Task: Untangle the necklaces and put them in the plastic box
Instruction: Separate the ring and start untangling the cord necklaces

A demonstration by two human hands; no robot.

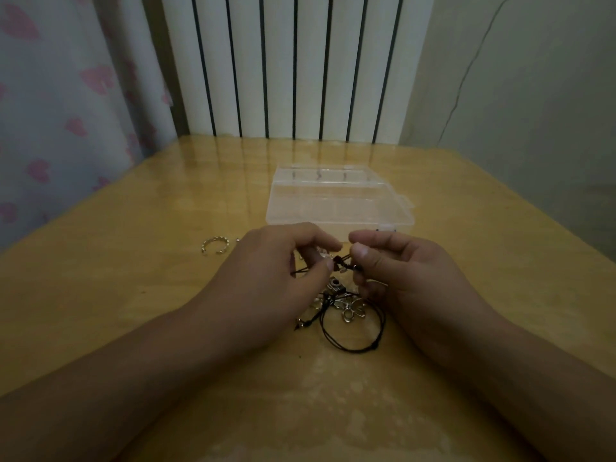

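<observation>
Glossy yellow wooden table (133, 311), white radiator (293, 61) behind, heart-print curtain (66, 111) left. Left hand (276, 261) and right hand (396, 265) both pinch the tangled black-cord necklaces (346, 315); clear plastic box (336, 201) lies open beyond.

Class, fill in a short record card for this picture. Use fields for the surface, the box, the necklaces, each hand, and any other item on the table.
surface: wooden table
plastic box: clear, lying open behind the hands; its contents cannot be told
necklaces: black cords and silver pendants tangled in a heap between the wrists, outside the box
left hand: pinches a black cord
right hand: pinches the same tangle from the other side
other item: open silver ring, left of the left hand
</observation>
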